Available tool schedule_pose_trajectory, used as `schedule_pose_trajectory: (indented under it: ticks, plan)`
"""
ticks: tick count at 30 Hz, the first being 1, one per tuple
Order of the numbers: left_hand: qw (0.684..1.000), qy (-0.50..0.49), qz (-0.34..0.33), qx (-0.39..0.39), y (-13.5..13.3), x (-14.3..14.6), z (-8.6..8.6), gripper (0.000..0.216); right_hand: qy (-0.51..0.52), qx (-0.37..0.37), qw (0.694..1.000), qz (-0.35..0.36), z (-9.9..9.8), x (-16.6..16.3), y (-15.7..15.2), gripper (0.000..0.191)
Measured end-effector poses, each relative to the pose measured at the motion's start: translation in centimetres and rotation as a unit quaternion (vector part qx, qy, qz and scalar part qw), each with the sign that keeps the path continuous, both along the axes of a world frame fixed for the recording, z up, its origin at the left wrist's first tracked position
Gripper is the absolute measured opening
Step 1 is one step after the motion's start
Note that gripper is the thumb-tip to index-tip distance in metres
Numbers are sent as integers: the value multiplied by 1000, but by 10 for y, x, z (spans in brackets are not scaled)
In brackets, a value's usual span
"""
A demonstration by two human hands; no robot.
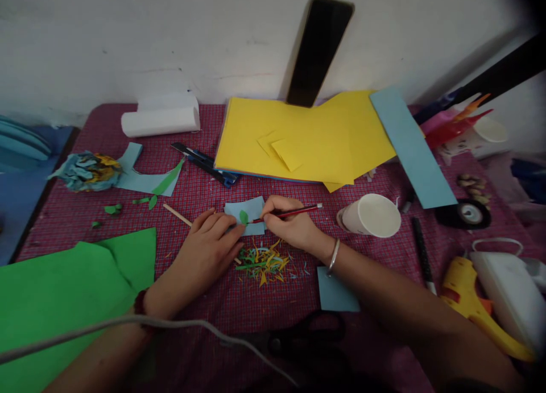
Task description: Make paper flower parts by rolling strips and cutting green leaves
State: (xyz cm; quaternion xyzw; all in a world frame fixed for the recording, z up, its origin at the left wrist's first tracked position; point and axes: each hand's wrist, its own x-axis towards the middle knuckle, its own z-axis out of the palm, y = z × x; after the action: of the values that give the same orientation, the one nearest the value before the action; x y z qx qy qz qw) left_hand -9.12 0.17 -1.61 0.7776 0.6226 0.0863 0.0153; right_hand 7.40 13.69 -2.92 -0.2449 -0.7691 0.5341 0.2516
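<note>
My right hand is closed around a red pencil, its tip at a small green paper leaf. The leaf lies on a light blue paper piece. My left hand rests flat, fingers stretched out, with its fingertips at the left edge of that paper. A thin wooden stick passes beneath the left hand, its middle hidden. Just below the hands is a pile of yellow, green and blue paper shreds. A blue paper square lies partly under my right forearm.
Yellow sheets and a leaning phone are at the back. A paper cup and glue gun stand right. Green sheets, cutters and a crumpled paper ball are left. Dark scissors lie in front, crossed by a cable.
</note>
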Motion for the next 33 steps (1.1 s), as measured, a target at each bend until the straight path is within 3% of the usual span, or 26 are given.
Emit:
schedule_pose_trajectory:
  ticks: [8,15,18,24,29,33]
  plan:
    - [1000,-13,0,-6,-1,1,1,22,26,-49,998,-23,4,1,1,12]
    - [991,-123,32,-46,16,-11,7,22,68,-94,993,-34,1,1,2,9]
    - [986,-101,37,-123,38,-15,13,21,64,-69,994,-50,-3,1,2,10]
    - [962,-80,2,-259,74,-20,22,26,5,74,996,-42,-5,4,0,13]
    - [948,-100,-20,-302,83,-23,21,14,-1,74,996,-39,-5,4,0,12]
    - [950,-113,-20,-289,81,-24,18,9,-2,74,997,-38,-7,3,1,10]
